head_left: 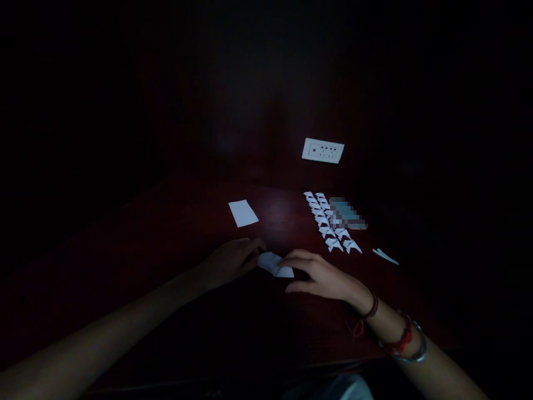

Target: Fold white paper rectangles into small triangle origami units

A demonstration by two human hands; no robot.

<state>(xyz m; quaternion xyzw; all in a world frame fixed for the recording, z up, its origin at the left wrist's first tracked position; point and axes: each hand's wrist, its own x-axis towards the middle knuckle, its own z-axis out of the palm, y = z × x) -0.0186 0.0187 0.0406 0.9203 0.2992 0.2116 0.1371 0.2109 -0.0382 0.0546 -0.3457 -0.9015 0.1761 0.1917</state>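
Between the left hand (237,259) and right hand (318,274), one creased paper (268,262) is lying; the right is touching it, thumb apart, the left's grip being too dark to tell. Beyond them, one flat sheet (244,213) and, rightward, two rows of folded papers (327,231) are lying.

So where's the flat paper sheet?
In the head view, the flat paper sheet lies left of centre on the table, beyond the left hand, left of the folded paper pieces.

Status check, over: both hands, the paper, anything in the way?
Left hand at paper's left end; right hand fingers over its right side. Paper creased. Loose sheet and folded pieces lie clear of it.
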